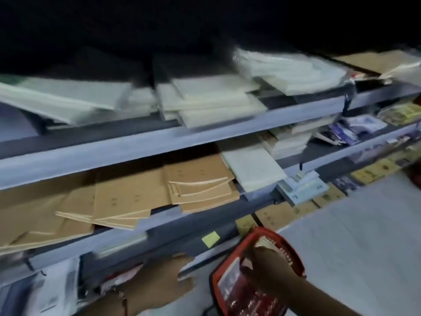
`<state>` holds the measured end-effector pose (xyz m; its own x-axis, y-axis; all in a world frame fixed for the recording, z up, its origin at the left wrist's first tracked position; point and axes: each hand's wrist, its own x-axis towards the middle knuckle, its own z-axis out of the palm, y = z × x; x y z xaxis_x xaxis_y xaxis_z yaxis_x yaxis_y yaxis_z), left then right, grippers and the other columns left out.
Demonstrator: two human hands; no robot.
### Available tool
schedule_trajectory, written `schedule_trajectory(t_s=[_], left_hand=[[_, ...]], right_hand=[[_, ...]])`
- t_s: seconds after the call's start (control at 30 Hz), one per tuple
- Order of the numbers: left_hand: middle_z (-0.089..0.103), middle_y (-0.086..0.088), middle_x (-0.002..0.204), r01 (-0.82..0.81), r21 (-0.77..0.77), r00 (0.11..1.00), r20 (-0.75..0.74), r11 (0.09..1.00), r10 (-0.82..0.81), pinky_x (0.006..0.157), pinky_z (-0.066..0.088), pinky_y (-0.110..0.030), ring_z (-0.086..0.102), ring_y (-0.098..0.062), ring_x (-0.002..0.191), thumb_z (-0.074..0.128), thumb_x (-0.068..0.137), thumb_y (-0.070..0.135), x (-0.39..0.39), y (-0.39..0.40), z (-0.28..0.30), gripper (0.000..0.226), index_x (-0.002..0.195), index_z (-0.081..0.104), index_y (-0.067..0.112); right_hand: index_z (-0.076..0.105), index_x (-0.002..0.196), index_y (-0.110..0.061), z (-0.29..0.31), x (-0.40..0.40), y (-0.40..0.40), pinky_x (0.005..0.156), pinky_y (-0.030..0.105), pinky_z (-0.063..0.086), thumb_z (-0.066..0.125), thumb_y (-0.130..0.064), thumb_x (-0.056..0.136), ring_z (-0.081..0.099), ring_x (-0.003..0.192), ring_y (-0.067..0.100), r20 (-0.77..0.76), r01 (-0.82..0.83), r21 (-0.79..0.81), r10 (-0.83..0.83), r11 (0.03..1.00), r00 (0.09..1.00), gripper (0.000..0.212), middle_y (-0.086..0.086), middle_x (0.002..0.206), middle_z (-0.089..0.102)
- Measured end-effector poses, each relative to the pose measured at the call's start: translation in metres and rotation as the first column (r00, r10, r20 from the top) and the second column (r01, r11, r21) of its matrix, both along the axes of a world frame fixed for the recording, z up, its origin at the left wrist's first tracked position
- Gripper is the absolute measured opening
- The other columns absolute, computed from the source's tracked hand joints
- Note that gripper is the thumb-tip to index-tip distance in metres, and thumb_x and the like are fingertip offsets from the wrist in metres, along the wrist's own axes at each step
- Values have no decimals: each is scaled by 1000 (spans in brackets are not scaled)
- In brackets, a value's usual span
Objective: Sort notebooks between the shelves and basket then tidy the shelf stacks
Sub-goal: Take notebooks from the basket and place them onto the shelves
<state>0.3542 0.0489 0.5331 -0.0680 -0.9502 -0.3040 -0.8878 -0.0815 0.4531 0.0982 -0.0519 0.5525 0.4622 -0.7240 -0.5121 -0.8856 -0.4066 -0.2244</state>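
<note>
The whole frame is motion-blurred. A red basket (293,254) stands on the floor at the bottom right, with notebooks upright inside it. My right hand (266,274) reaches into it, fingers curled over the top of a spiral notebook (270,244). My left hand (164,277) stretches toward the lowest shelf (127,256) at bottom centre; blur hides whether it holds anything. Brown kraft notebooks (127,197) lie in loose, fanned stacks on the middle shelf. Several pale notebooks (205,101) are piled unevenly on the upper shelf.
Grey metal shelf rails (136,147) run diagonally across the view. A pale notebook stack (252,167) and mixed printed booklets (355,128) fill the right of the shelves. A yellow tag (210,239) sits on the lower rail. Pale floor (353,236) lies at the right.
</note>
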Motion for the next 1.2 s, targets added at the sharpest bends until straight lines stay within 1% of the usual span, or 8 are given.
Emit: schedule_trajectory(t_s=[0.07,0.23,0.33,0.43,0.57,0.7,0.93,1.2], left_hand=[[40,12,152,53,257,998,-34,965,-46,105,34,-21,41,-11,138,48,94,62,-29,-16,-25,60,147,43,33],[23,10,163,16,488,1000,-3,873,-17,117,28,-26,29,-13,147,38,80,86,-86,-28,-122,91,155,29,34],[42,5,153,-10,549,1000,13,836,4,108,39,-28,46,-17,135,46,92,66,-115,-35,-177,65,145,44,29],[46,3,149,-17,591,1000,29,807,0,106,43,-30,52,-17,129,47,95,56,-135,-40,-233,56,144,46,28],[55,8,137,-4,589,999,43,808,-26,94,51,-32,59,-16,116,44,86,66,-159,-49,-307,58,138,46,41],[64,7,117,-49,529,999,32,847,38,79,49,-28,61,-14,93,52,95,47,-183,-69,-370,32,124,50,34],[64,0,115,-126,408,985,159,904,65,79,57,-33,65,-20,100,55,96,36,-212,-109,-479,36,131,50,28],[55,-13,134,-273,320,923,353,908,153,95,52,-37,59,-26,115,50,98,32,-227,-120,-561,50,141,40,10]], right_hand=[[56,135,-25,-36,-31,-2,102,34,44,46,-49,94,57,122,25,-40,66,30,-65,997,997,49,4,132,63],[58,131,-27,-134,-96,-2,94,36,51,41,-49,87,63,113,28,-112,243,221,-223,944,968,52,3,124,66],[64,117,-25,-195,-133,-2,87,35,53,54,-44,90,65,105,26,-197,352,330,-301,876,933,34,3,113,69],[59,123,-22,-244,-157,-3,91,37,50,47,-44,96,63,112,29,-212,358,326,-301,875,930,37,6,123,66],[51,132,-23,-307,-172,-7,95,36,49,46,-43,97,61,116,28,-194,311,273,-264,910,945,41,5,129,63],[52,130,-19,-368,-175,-15,102,37,46,51,-37,95,58,120,29,-156,284,253,-251,925,955,39,5,131,61],[54,129,-16,-474,-168,-42,105,41,41,51,-37,95,53,120,27,-228,119,266,-58,957,972,40,5,128,60],[52,133,-16,-546,-162,-44,103,41,45,51,-32,96,54,119,25,-195,162,324,-102,932,976,40,6,128,61]])
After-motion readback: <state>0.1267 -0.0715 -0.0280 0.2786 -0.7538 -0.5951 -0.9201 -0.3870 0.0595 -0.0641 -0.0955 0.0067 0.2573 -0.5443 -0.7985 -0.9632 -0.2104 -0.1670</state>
